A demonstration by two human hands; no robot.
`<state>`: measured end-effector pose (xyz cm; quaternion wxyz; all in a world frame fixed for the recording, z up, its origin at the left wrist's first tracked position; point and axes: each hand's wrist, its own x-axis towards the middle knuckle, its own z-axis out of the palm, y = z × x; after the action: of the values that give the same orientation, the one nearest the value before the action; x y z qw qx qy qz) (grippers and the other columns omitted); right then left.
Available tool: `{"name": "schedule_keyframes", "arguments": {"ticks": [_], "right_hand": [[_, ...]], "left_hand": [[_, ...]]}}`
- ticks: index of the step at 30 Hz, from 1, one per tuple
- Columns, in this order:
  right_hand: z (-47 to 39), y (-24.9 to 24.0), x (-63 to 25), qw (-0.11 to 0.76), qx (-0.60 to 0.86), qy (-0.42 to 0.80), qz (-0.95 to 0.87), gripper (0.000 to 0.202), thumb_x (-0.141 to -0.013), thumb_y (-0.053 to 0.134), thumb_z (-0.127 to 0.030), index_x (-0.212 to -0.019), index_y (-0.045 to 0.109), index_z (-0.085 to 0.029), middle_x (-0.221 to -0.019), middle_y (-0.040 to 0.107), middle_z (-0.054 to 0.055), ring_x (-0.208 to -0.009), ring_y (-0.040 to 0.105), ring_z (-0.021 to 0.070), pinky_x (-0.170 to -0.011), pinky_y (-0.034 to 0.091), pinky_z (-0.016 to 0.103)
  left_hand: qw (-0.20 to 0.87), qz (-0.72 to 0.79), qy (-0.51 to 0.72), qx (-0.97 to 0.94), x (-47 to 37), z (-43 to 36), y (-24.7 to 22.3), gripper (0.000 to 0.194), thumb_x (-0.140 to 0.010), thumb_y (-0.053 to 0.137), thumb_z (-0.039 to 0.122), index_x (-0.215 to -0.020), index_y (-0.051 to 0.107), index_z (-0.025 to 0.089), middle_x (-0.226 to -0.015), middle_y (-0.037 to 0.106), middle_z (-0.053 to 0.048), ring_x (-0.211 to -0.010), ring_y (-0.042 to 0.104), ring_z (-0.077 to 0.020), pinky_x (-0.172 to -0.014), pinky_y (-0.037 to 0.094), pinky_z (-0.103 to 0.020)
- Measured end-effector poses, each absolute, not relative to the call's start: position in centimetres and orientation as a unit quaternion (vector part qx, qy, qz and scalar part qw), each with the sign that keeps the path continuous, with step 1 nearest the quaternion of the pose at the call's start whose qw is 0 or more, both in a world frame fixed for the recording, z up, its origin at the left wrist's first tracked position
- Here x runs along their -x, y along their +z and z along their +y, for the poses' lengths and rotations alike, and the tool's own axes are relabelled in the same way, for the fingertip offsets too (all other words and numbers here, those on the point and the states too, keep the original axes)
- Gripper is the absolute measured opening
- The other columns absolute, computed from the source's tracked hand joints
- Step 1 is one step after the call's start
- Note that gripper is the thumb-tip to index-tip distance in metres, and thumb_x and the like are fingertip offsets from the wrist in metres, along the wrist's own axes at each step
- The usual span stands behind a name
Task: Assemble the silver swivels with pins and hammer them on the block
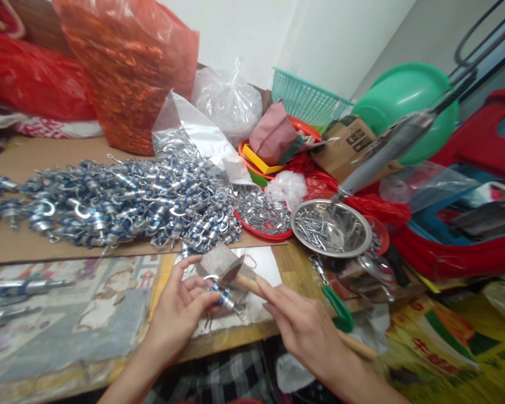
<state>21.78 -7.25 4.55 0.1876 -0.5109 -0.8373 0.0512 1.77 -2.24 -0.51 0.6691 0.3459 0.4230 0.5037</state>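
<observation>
A small silver metal fitting [226, 302] with a blue band, a curved piece at one end and a small eye at the other, is pinched by the fingers of my left hand [179, 303]. My right hand [298, 314] is wrapped round the wooden handle of a hammer [248, 283]. The hammer's dark head lies over the upper end of the fitting; whether they touch I cannot tell. Just behind is a grey metal block [219, 259], partly covered by the hammer head. White paper [271, 269] lies under the work.
A heap of similar fittings [126, 196] covers the cardboard behind. A red tray [273, 234] holds small metal parts, and a steel bowl [364, 241] holds metal pins. A grey-handled tool [379, 151] slants above the bowl. Green-handled pliers or cutters [339, 311] lie at the table edge.
</observation>
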Motion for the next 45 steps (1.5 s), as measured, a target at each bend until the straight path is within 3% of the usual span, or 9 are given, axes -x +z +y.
{"name": "schedule_keyframes", "arguments": {"ticks": [8, 11, 14, 17, 20, 26, 35, 41, 45], "right_hand": [[-7.3, 2.6, -22.9, 0.242, 0.545, 0.085, -0.798, 0.041, -0.086, 0.04, -0.014, -0.126, 0.046, -0.02, -0.094, 0.064, 0.007, -0.08, 0.062, 0.0171, -0.07, 0.051, 0.027], [-5.7, 1.2, -24.6, 0.268, 0.615, 0.13, -0.73, 0.038, -0.084, 0.047, -0.023, -0.121, 0.052, -0.018, -0.102, 0.063, 0.009, -0.09, 0.061, 0.0189, -0.078, 0.049, 0.029], [-3.7, 0.3, -25.9, 0.203, 0.648, 0.165, -0.715, 0.035, -0.083, 0.049, -0.027, -0.116, 0.057, -0.017, -0.095, 0.066, 0.009, -0.086, 0.062, 0.0199, -0.075, 0.05, 0.031], [-0.5, 0.4, -26.2, 0.168, 0.633, 0.105, -0.749, 0.028, -0.087, 0.045, -0.026, -0.105, 0.064, -0.018, -0.086, 0.066, 0.006, -0.079, 0.062, 0.0167, -0.071, 0.049, 0.027], [4.5, 0.8, -25.8, 0.181, 0.636, 0.011, -0.75, 0.028, -0.088, 0.04, -0.019, -0.106, 0.062, -0.017, -0.098, 0.063, 0.008, -0.091, 0.058, 0.0163, -0.081, 0.044, 0.027], [12.3, 0.2, -25.2, 0.127, 0.657, -0.018, -0.743, 0.018, -0.079, 0.053, -0.014, -0.087, 0.068, -0.02, -0.088, 0.064, 0.007, -0.085, 0.059, 0.0192, -0.073, 0.041, 0.027], [10.3, 0.7, -27.2, 0.166, 0.691, -0.05, -0.702, 0.015, -0.083, 0.051, -0.023, -0.08, 0.064, -0.017, -0.081, 0.065, 0.008, -0.078, 0.059, 0.0204, -0.066, 0.039, 0.028], [6.8, 3.1, -24.0, 0.268, 0.637, -0.005, -0.723, 0.015, -0.083, 0.051, -0.023, -0.074, 0.06, -0.017, -0.08, 0.064, 0.003, -0.076, 0.059, 0.0146, -0.068, 0.043, 0.024], [1.6, 4.2, -19.4, 0.372, 0.52, 0.2, -0.742, 0.012, -0.081, 0.052, -0.019, -0.072, 0.06, -0.018, -0.067, 0.062, -0.002, -0.062, 0.058, 0.011, -0.06, 0.045, 0.021]], "left_hand": [[0.667, 0.434, 0.498, -0.345, -1.8, -2.3, -0.5, 0.063, -0.058, 0.072, 0.019, -0.111, 0.04, 0.025, -0.065, 0.061, 0.006, -0.057, 0.063, -0.0162, -0.053, 0.055, -0.032], [0.651, 0.476, 0.438, -0.398, -1.4, -2.4, -0.5, 0.03, -0.063, 0.068, 0.024, -0.091, 0.058, 0.02, -0.067, 0.066, 0.001, -0.06, 0.064, -0.0176, -0.059, 0.054, -0.031], [0.553, 0.516, 0.413, -0.507, -0.9, -2.2, -0.2, 0.009, -0.065, 0.065, 0.027, -0.067, 0.068, 0.019, -0.072, 0.068, -0.004, -0.069, 0.064, -0.0204, -0.066, 0.052, -0.03], [0.434, 0.512, 0.446, -0.593, -0.6, -1.9, 0.0, 0.008, -0.065, 0.065, 0.028, -0.063, 0.071, 0.023, -0.083, 0.064, -0.005, -0.084, 0.06, -0.0225, -0.071, 0.049, -0.029], [0.37, 0.504, 0.459, -0.63, -0.8, -1.6, 0.3, 0.008, -0.067, 0.065, 0.028, -0.063, 0.071, 0.024, -0.082, 0.06, -0.005, -0.082, 0.059, -0.0213, -0.071, 0.047, -0.029], [0.404, 0.494, 0.438, -0.633, -0.9, -1.6, 0.9, 0.007, -0.066, 0.065, 0.023, -0.064, 0.072, 0.024, -0.066, 0.066, -0.003, -0.067, 0.062, -0.0187, -0.062, 0.048, -0.026], [0.418, 0.484, 0.42, -0.644, -0.5, -1.7, 0.5, 0.01, -0.068, 0.065, 0.026, -0.072, 0.075, 0.028, -0.072, 0.068, -0.003, -0.069, 0.064, -0.0188, -0.063, 0.048, -0.026], [0.414, 0.505, 0.436, -0.62, -0.8, -2.0, 0.4, 0.01, -0.064, 0.069, 0.025, -0.073, 0.073, 0.026, -0.072, 0.07, -0.002, -0.067, 0.064, -0.019, -0.063, 0.049, -0.026], [0.421, 0.531, 0.458, -0.575, -1.1, -2.1, 0.5, 0.025, -0.058, 0.072, 0.023, -0.083, 0.071, 0.025, -0.068, 0.07, 0.001, -0.06, 0.062, -0.0172, -0.061, 0.051, -0.026]]}}
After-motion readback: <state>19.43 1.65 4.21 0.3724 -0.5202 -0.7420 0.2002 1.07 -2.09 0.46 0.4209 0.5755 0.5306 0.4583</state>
